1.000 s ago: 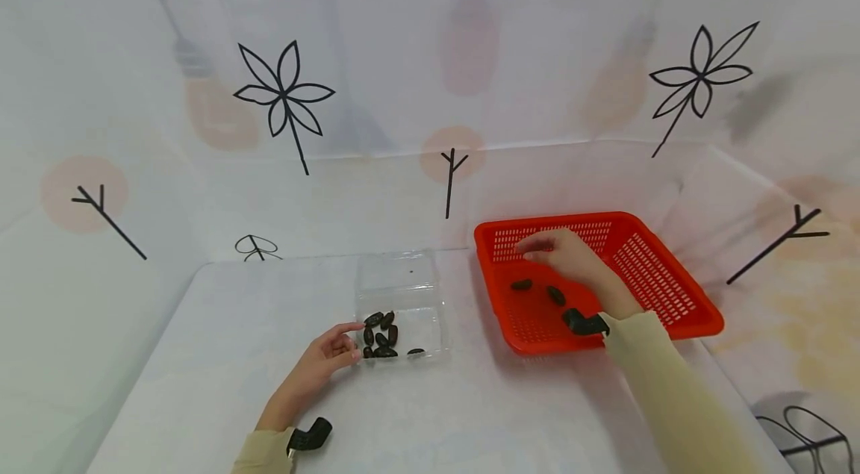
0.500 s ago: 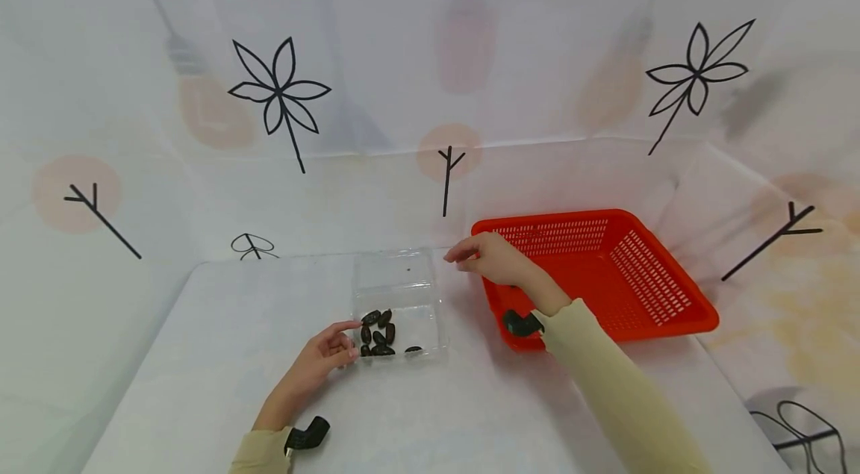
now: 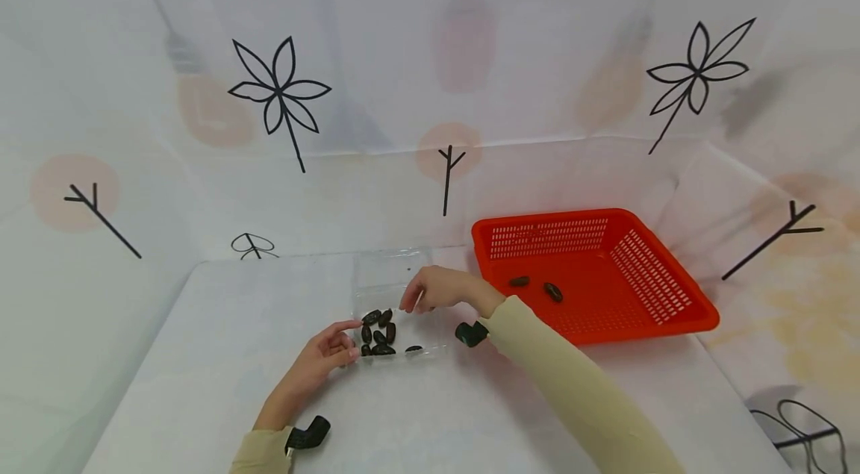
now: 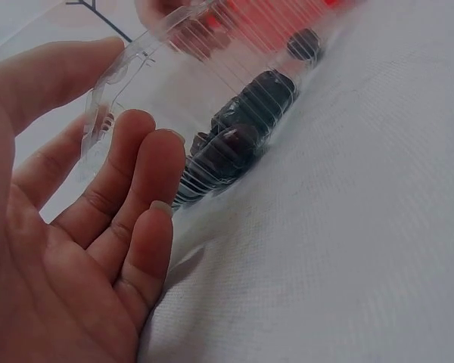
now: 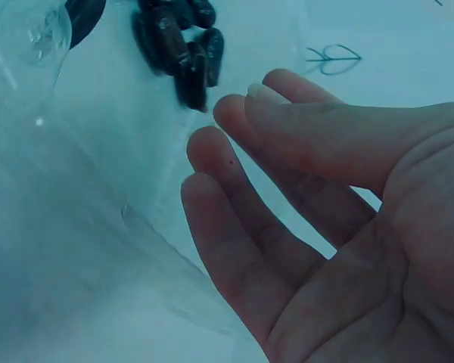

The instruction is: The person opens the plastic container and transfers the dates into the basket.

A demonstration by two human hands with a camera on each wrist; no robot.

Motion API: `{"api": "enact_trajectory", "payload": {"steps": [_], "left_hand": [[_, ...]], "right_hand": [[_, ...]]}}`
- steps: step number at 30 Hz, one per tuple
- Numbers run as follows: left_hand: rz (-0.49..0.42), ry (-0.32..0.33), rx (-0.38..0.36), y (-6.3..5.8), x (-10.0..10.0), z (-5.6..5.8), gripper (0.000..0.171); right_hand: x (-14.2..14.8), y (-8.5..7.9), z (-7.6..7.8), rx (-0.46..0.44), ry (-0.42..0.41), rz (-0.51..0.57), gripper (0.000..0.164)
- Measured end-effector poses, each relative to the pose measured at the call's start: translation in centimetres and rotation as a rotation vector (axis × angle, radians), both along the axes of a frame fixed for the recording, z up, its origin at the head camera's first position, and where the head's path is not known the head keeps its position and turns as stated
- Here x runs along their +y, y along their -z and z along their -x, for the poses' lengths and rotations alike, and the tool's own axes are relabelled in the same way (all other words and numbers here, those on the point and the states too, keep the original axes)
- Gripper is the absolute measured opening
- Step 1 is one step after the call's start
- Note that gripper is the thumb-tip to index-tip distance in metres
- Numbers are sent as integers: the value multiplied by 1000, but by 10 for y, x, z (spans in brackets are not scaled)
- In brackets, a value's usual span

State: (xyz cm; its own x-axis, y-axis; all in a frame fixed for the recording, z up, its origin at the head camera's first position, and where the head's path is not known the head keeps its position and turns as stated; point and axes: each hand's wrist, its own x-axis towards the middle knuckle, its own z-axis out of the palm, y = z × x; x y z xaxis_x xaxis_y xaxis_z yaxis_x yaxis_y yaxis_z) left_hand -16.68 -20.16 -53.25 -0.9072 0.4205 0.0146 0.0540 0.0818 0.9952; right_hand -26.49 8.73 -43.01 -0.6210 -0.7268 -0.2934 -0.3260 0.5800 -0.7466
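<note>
Above the clear plastic clamshell box (image 3: 425, 331), the right hand (image 3: 443, 289) points its fingers down, with a cluster of dark brown dates (image 3: 390, 333) just to the left of its fingertips; whether they touch cannot be told. Its fingers are bent and slightly spread, grasping nothing, the wrist view showing the thumb across the index finger. The cluster lies along the left side of the box, and a single date (image 3: 413, 349) sits apart by the near wall. At that left edge the left hand (image 3: 319, 354) lightly pinches the plastic, its other fingers curled beside the wall. To the right, two more dates (image 3: 553, 292) lie in the red perforated basket (image 3: 598, 295). Half a second ago the right hand was at the basket's left rim; now it is over the box, and both dates in the basket show plainly. The left hand, the box and its dates have stayed put.
</note>
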Motion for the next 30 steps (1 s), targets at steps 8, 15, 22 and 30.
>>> {"api": "enact_trajectory", "payload": {"steps": [8,15,22,30], "left_hand": [[-21,10,24,3,-1,1,52],[-10,21,21,2,2,0,49],[24,17,22,1,3,0,46],[44,21,61,-1,3,-1,44]], "right_hand": [[-19,17,4,-123,-50,-80,22],[-25,24,1,-277,-109,-199,22],[-25,30,1,-396,-101,-200,19],[-25,35,4,-490,-112,-152,23]]}}
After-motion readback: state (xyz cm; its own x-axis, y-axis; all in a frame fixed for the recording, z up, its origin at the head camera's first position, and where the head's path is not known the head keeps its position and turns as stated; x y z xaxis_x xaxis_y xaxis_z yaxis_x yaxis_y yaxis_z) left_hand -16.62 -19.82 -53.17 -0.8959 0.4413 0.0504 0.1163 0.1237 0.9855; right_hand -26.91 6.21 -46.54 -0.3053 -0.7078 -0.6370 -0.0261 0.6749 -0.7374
